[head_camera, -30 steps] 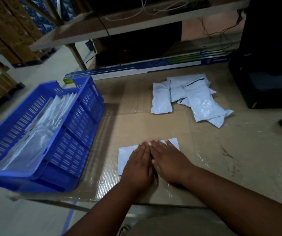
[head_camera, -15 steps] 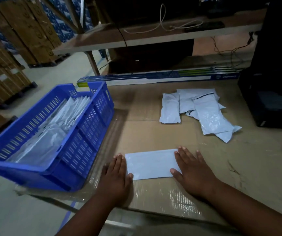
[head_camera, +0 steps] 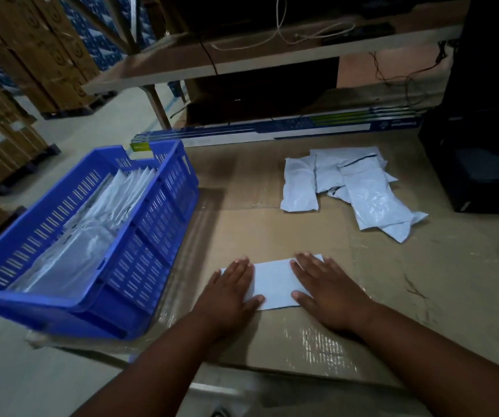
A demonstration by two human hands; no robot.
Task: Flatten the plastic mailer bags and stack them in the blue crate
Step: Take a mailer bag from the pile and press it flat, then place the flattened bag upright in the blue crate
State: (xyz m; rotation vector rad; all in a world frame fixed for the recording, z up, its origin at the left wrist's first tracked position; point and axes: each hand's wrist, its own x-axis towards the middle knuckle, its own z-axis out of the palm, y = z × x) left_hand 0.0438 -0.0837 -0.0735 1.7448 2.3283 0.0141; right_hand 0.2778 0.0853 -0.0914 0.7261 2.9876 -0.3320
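Warehouse floor and stacked brown cartons (head_camera: pixel 16 94) fill the far left as we look down on a table (head_camera: pixel 452 296) covered in cardboard sheeting taped over with clear film. Right in front of us a single white mailer bag (head_camera: pixel 275 282) lies flat on that cardboard, and we have both palms down on it. Our left hand (head_camera: pixel 230 293) covers the bag's left end, fingers straight and together, thumb stretched out along the near edge, nothing gripped. Our right hand (head_camera: pixel 329 293) presses the right end the same way, fingers spread and flat, thumb pointing in toward the middle, so only the centre strip of the bag shows between the two hands. Off to our left sits the blue crate (head_camera: pixel 139 266), slotted walls all round, tilted a little in our view and overhanging the table's left edge, with a stack of flattened bags (head_camera: pixel 91 230) already lying inside it. Farther back on the right we see a loose pile of mailer bags (head_camera: pixel 347 185), puffy and overlapping, well apart from our hands. Behind them a long blue-and-white box (head_camera: pixel 272 132) runs along the back of the table, under a wooden shelf (head_camera: pixel 242 61) with a white cable (head_camera: pixel 284 28) looped on it, and a black unit (head_camera: pixel 476 164) stands at the far right.
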